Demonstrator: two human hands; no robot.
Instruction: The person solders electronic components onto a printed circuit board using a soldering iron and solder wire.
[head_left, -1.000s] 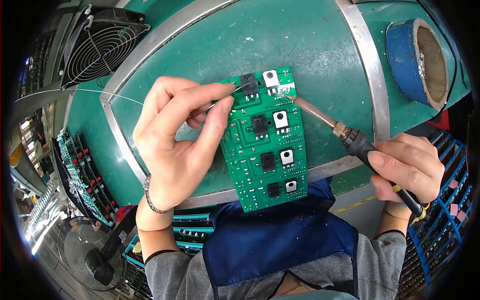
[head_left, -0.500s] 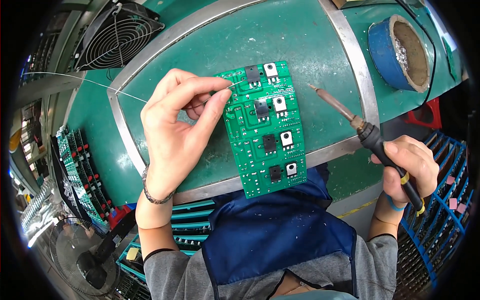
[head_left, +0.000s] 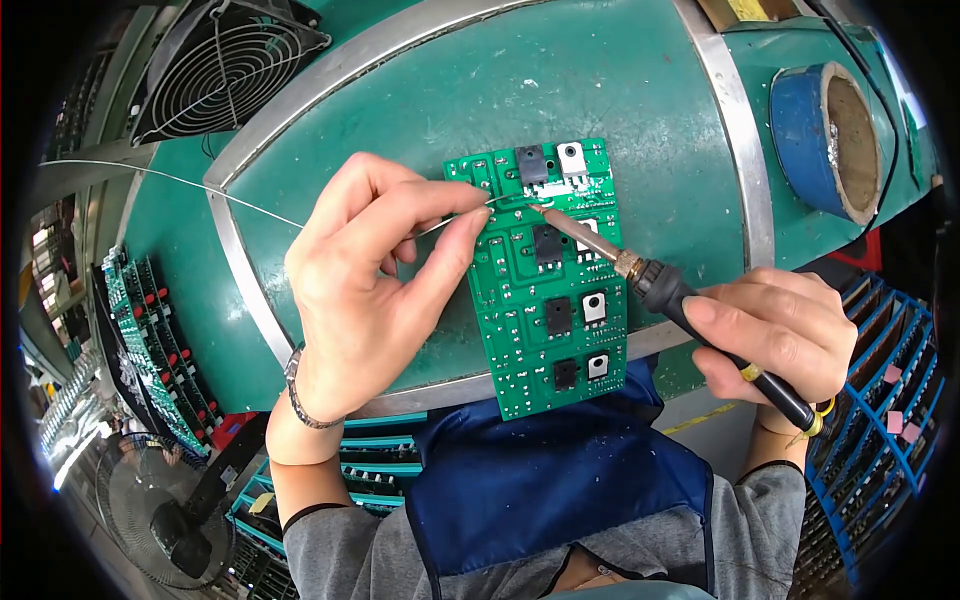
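A green circuit board (head_left: pixel 510 340) lies on the green worktop, its lower end reaching past the metal edge. Black and silver transistors stand on it in paired rows. Thumb and forefinger of my left hand (head_left: pixel 375 270) pinch a thin solder wire (head_left: pixel 260 208) over the board's upper left; the wire trails off to the far left. My right hand (head_left: pixel 785 335) grips a soldering iron (head_left: pixel 665 290) by its black handle. The iron's tip is at the board just below the top pair of transistors, close to the solder wire's end. Whether the two touch I cannot tell.
A blue round holder (head_left: pixel 805 140) with a pale rim stands at the far right beside a black cable. At the far left is a black fan with a wire guard (head_left: pixel 225 80). More circuit boards (head_left: pixel 150 340) stand at left; a blue rack (head_left: pixel 885 400) is at right.
The soldering iron has come left and down, from beside the board to its upper part. My left hand has shifted slightly, with the solder wire still in its pinch.
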